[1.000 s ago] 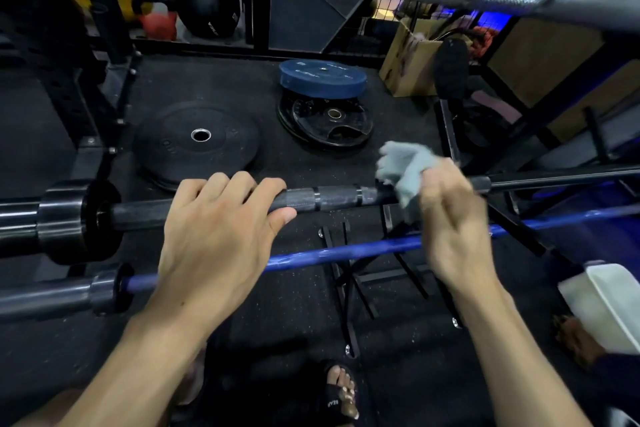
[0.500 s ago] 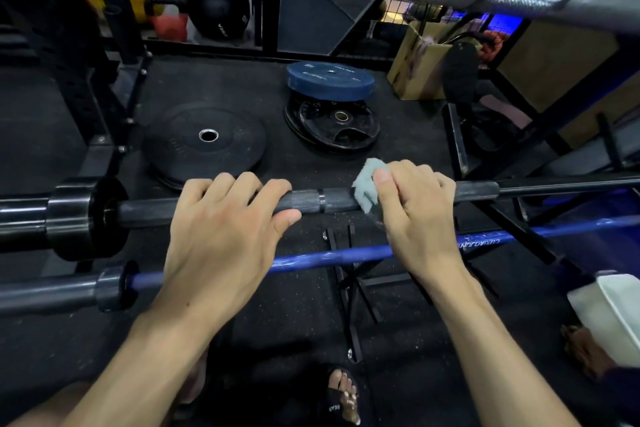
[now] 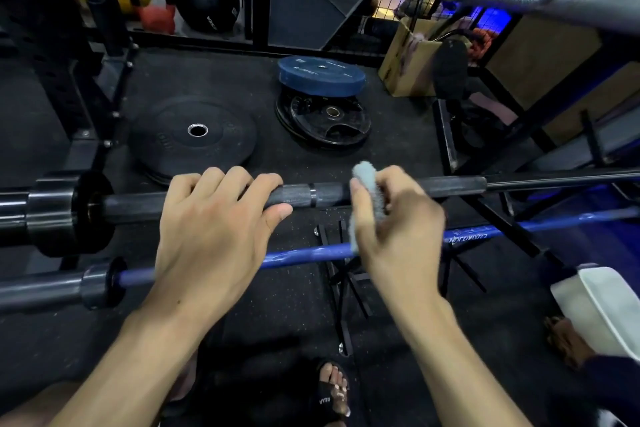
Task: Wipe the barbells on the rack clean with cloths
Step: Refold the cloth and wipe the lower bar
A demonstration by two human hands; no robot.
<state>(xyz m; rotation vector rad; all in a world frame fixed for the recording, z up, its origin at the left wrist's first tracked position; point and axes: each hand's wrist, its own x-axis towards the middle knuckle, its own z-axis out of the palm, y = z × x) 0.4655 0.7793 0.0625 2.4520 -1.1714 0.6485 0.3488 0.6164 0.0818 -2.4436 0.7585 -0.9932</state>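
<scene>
Head view shows your left hand curled over the black barbell, fingers together on top and thumb underneath — a grip that looks meant to keep the shaft from rolling on the rack. Just beside it, your right hand pinches a pale cloth folded over the same shaft, near its smooth ring, so the wipe wraps round the knurling. Below, the blue barbell lies untouched — likely next.

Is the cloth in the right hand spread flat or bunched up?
Bunched up. The cloth is wadded in the right hand, gripped against the black barbell, only a crumpled edge showing.
</scene>
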